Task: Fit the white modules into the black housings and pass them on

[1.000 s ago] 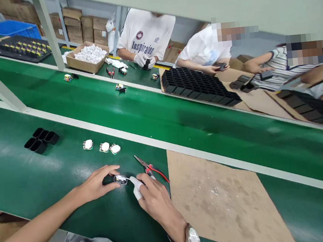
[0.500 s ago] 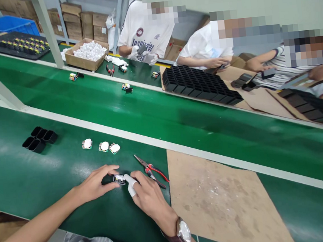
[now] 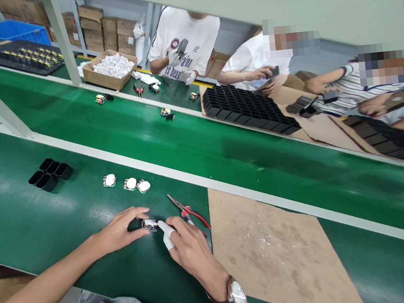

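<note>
- Holding a small black case [image 3: 149, 225] at the bench [image 3: 11, 212] is the left hand [image 3: 119, 230]: the thumb is on its near side and the fingers go around the far side, so this hand is closed on the case.
- The right hand [image 3: 190, 245] is at the opposite side, its forefinger pointing to the case. This finger wears a white finger cover [image 3: 166, 233], and its tip is at the rim — whether the hand pinches something thin, I cannot tell.
- The case is between the two hands, with its open top visible; inside, whitish parts can be seen.
- Beyond it lie three small circuit boards [image 3: 131, 184], each with a white pad on top; two are close together, the third is a little apart to the left.
- Farther left, four open black housings [image 3: 47, 184] stand in a tight group.
- Near the right hand lie pliers [image 3: 184, 211] with red handles — just beside a brown sheet [image 3: 272, 249].
- Behind the white rail [image 3: 124, 162], two more boards [image 3: 166, 111] rest on the green belt [image 3: 223, 149].
- Across the belt, a co-worker [image 3: 194, 33] in white gloves [image 3: 174, 59] holds up a dark case [image 3: 182, 47], near a carton [image 3: 100, 80] of white pieces [image 3: 113, 64].
</note>
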Demonstrator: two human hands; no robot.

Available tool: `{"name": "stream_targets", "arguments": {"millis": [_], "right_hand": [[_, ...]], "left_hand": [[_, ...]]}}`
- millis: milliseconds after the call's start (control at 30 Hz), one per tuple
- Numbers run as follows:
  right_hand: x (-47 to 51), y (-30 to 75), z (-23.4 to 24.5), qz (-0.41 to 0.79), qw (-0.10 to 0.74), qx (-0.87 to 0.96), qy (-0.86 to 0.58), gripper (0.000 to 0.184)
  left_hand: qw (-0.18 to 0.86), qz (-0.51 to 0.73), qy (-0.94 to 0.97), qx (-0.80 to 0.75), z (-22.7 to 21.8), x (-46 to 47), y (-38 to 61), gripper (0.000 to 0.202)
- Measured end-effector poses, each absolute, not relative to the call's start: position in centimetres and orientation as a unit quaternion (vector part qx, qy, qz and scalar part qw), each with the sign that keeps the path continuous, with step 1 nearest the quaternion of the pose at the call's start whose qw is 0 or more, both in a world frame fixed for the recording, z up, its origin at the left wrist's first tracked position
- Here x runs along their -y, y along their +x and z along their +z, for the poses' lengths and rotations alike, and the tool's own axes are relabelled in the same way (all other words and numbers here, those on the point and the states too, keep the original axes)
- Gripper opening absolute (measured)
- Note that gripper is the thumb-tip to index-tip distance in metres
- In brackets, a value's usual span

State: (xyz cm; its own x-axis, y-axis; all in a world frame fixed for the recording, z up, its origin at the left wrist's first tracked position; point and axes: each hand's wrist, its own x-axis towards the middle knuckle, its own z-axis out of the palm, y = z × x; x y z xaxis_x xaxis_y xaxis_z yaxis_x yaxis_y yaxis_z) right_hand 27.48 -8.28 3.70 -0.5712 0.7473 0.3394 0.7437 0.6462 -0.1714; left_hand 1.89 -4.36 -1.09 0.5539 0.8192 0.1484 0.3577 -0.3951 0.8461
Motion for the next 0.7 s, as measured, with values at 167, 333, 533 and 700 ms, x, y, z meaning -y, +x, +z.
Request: {"name": "stream_targets", "arguments": {"millis": [167, 333, 533, 700], "right_hand": [[8.8, 27.9, 3.0, 0.026, 0.218, 0.869, -0.443, 0.025], [9.5, 29.2, 0.7, 0.007, 0.254, 0.813, -0.523, 0.030], [9.8, 29.1, -0.5, -0.010, 0.216, 0.817, -0.534, 0.032], [9.1, 27.3, 1.8, 0.095, 0.275, 0.837, -0.464, 0.033]], "left_hand": [[0.352, 0.300, 0.812, -0.356, -0.8, 4.2, 1.9, 0.051], [0.256, 0.335, 0.868, -0.264, -0.4, 4.1, 2.0, 0.027], [0.259, 0.313, 0.865, -0.294, -1.1, 4.6, 1.9, 0.028], [0.334, 0.314, 0.818, -0.347, -2.1, 5.2, 1.8, 0.035]]}}
